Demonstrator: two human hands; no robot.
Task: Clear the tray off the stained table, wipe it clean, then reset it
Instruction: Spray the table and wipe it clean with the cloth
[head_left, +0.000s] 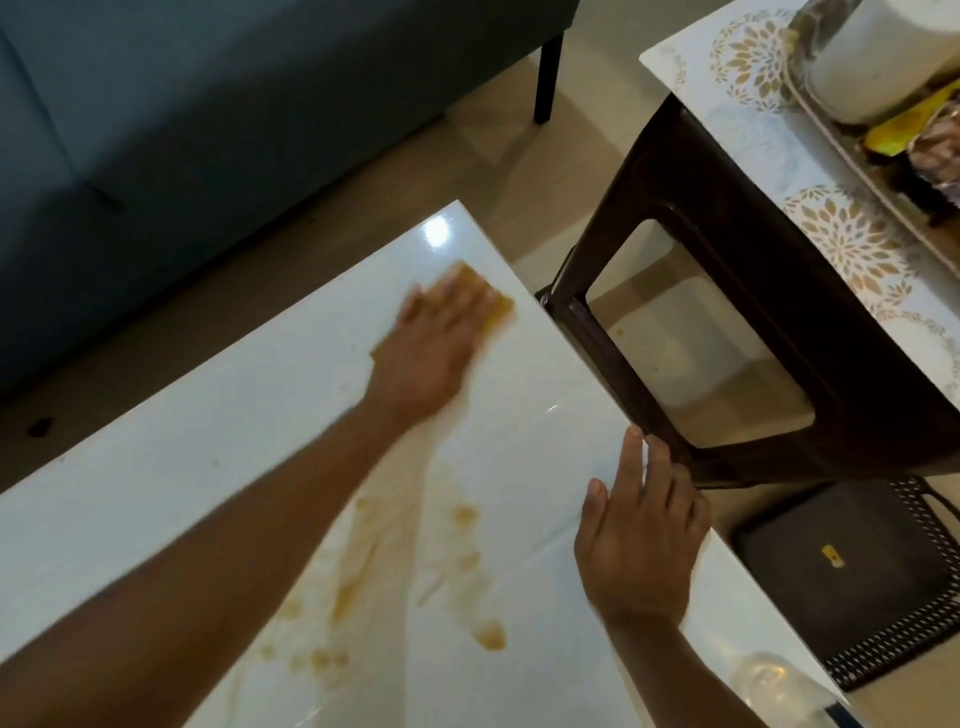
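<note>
The left hand (434, 338) lies flat, fingers straight and close together, pressing a yellow cloth (493, 306) against the white table (208, 441) near its far corner; the cloth shows only at the fingertips and beside the wrist, and both hand and cloth are blurred. The right hand (641, 540) rests open at the table's right edge, fingers straight and pointing away from the person, thumb spread to the left, its fingertips just beside the dark chair (779, 291) that stands against that edge. Between the two arms, on the near half of the table, brown-orange stains (467, 561) smear the glossy top in streaks and blotches (the thickest blot sits nearest the person, left of the right wrist). The cloth is well beyond the stains, toward the far corner. The tray (852, 171) sits well apart from both hands, on a second table with a patterned cover (841, 249) at upper right, holding a white container (878, 57) and some wrappers. A clear bottle (779, 686) lies at the lower right, near the right forearm. A grey sofa (208, 130) stands beyond the table.
</note>
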